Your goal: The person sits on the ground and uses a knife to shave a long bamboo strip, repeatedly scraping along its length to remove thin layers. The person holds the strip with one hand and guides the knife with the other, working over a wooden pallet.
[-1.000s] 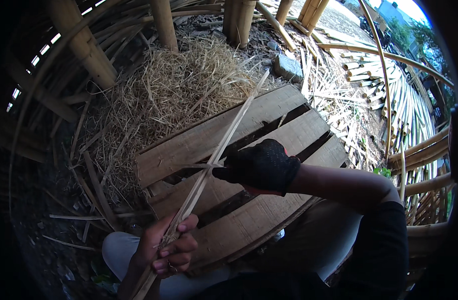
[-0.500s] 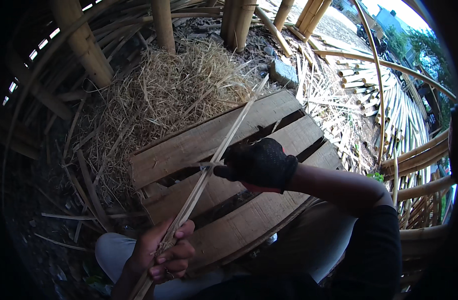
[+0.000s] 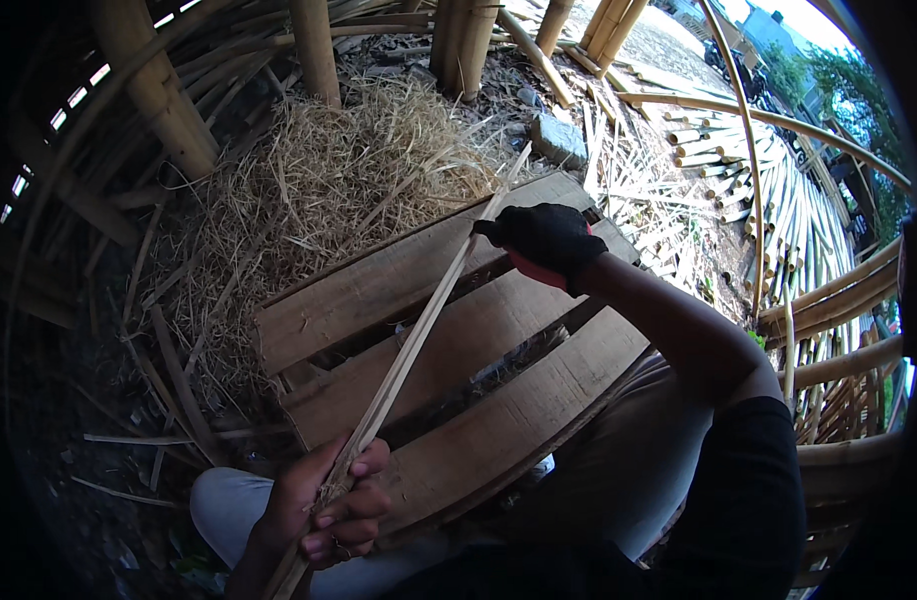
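Left hand: my bare left hand [image 3: 331, 505] is near me, low in the view, fingers curled tight round the near end of the bamboo strip [image 3: 419, 335].
Right hand: my right hand [image 3: 545, 240], in a black glove with a red edge at the palm, is farther out and to the right, closed on the strip near its far end; I think a tool may be tucked in that fist, but the glove hides it and I cannot say.
Bamboo strip: long, thin and pale, running from my left hand up and right across the boards, past the gloved hand, its tip ending over the straw.
Wooden pallet [image 3: 379, 290]: rough planks with dark gaps between them, lying across my lap, under the strip and under both hands.
Straw pile [image 3: 319, 190]: dry shavings and fibres heaped on the ground on the far left side of the pallet, touching its far edge.
Bamboo poles [image 3: 159, 90]: thick upright poles standing at the far side, behind the straw.
Cut bamboo [image 3: 779, 190]: a stack of split lengths on the far right, well apart from my hands.
Stone block [image 3: 559, 140]: grey, on the ground just beyond the pallet's far corner.
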Demonstrator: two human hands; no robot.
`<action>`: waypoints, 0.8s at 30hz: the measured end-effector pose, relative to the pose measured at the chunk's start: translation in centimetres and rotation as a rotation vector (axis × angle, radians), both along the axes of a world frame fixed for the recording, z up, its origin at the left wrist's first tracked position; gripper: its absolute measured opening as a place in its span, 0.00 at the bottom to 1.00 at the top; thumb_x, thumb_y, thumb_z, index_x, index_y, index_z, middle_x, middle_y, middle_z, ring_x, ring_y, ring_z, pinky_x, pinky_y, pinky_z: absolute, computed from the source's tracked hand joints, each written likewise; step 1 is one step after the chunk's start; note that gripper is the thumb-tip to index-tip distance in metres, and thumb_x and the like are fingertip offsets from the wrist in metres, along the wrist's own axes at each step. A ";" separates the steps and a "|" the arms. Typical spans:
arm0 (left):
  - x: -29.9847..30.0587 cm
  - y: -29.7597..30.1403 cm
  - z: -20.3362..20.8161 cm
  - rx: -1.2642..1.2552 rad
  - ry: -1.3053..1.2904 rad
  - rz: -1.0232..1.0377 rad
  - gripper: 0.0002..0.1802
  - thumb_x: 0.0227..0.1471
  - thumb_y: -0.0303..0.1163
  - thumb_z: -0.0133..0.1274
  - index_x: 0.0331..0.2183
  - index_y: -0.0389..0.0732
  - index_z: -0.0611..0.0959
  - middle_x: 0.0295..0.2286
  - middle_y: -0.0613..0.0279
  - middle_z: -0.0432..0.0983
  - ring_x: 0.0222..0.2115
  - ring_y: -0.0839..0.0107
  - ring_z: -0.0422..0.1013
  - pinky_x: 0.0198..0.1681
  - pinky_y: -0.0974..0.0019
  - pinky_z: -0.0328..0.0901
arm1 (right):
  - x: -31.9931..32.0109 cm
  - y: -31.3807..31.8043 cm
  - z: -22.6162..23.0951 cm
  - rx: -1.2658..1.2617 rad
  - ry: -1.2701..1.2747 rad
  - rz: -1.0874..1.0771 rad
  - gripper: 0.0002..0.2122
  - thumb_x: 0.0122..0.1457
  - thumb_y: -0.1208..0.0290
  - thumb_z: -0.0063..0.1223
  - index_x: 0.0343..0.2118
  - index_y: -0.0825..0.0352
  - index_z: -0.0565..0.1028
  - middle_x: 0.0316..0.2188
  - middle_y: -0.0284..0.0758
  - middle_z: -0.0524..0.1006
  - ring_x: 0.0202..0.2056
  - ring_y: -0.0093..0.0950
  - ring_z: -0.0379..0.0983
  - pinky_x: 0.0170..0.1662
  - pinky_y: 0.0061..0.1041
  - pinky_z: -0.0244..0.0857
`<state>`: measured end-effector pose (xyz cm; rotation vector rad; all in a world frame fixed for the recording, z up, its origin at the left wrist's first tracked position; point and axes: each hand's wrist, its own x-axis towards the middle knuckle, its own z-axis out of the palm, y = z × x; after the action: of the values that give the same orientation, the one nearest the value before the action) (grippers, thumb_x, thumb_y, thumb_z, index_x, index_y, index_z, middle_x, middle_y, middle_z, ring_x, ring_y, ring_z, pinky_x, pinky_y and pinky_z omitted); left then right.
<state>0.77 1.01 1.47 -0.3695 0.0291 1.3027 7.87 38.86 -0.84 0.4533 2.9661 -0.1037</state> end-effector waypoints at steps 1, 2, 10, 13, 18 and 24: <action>0.0 -0.1 0.1 -0.006 0.005 0.002 0.16 0.69 0.47 0.27 0.36 0.48 0.65 0.14 0.66 0.62 0.09 0.79 0.62 0.07 0.76 0.57 | 0.0 -0.3 0.4 0.001 -0.018 -0.016 0.15 0.68 0.57 0.41 0.54 0.44 0.76 0.29 0.34 0.80 0.29 0.37 0.80 0.30 0.36 0.73; 0.0 -0.3 0.2 -0.012 0.011 0.004 0.16 0.69 0.47 0.27 0.36 0.48 0.65 0.14 0.66 0.62 0.09 0.79 0.62 0.07 0.76 0.57 | 0.5 -1.9 0.3 0.027 0.066 0.063 0.12 0.67 0.54 0.43 0.44 0.50 0.78 0.26 0.35 0.79 0.27 0.37 0.79 0.30 0.37 0.72; -0.3 -0.1 -0.1 0.024 -0.042 -0.057 0.19 0.69 0.53 0.27 0.34 0.51 0.65 0.14 0.69 0.59 0.07 0.79 0.57 0.08 0.76 0.55 | 0.6 0.8 -1.5 -0.053 0.108 0.030 0.14 0.68 0.57 0.41 0.45 0.55 0.78 0.29 0.38 0.80 0.32 0.40 0.79 0.34 0.37 0.72; -0.3 -0.6 0.2 0.008 -0.036 0.001 0.17 0.68 0.51 0.30 0.36 0.50 0.65 0.15 0.69 0.62 0.08 0.80 0.61 0.08 0.77 0.57 | 1.1 -3.0 -0.7 -0.055 0.115 0.106 0.15 0.68 0.60 0.39 0.52 0.47 0.77 0.34 0.35 0.82 0.34 0.38 0.81 0.36 0.38 0.74; -0.2 0.5 0.8 -0.014 -0.004 0.059 0.16 0.70 0.43 0.27 0.38 0.43 0.64 0.15 0.63 0.63 0.06 0.74 0.60 0.07 0.70 0.58 | 2.1 -7.3 1.6 -0.206 0.151 0.275 0.14 0.64 0.52 0.48 0.41 0.54 0.81 0.25 0.37 0.80 0.32 0.38 0.80 0.35 0.37 0.73; -1.2 0.2 0.1 -0.048 0.094 -0.002 0.18 0.70 0.43 0.24 0.37 0.42 0.65 0.13 0.64 0.60 0.05 0.75 0.56 0.07 0.69 0.56 | 1.6 -7.4 0.0 -0.262 0.137 0.268 0.16 0.67 0.54 0.41 0.45 0.51 0.81 0.30 0.36 0.81 0.35 0.41 0.80 0.37 0.37 0.73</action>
<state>-0.44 1.22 1.60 -0.3484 0.1402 1.3187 9.51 31.45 -0.88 0.0151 3.0502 -0.5036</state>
